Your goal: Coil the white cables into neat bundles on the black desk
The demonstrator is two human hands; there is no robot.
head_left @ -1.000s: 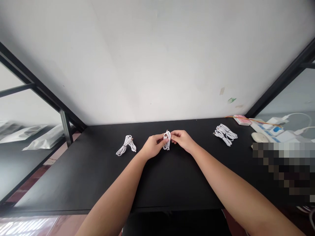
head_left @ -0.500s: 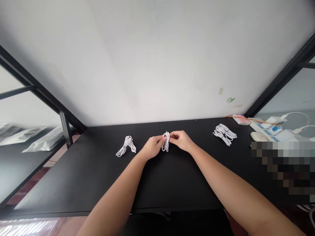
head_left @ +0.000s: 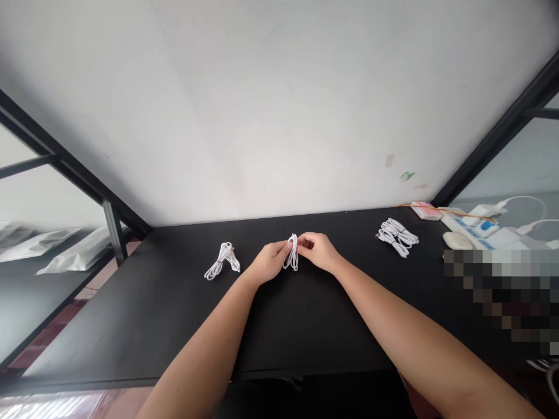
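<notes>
Coil of white cable (head_left: pixel 292 257) at frame centre, over the table (head_left: pixel 279 326), pinched closed in both my grips, left hand (head_left: pixel 267 265) and right hand (head_left: pixel 319 252); looks light, floppy, slick, so best held at its bunched middle.

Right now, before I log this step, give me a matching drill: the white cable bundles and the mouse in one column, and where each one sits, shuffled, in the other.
Things
1. lone cable bundle
2. centre cable coil
3. pile of cable bundles
4. white mouse

Places
A. pinched between the left hand and the right hand
B. far right, beside the power strip
C. on the black table, left of the left hand
D. on the table, between the right hand and the mouse

Pairs: 1-C, 2-A, 3-D, 4-B.
</notes>
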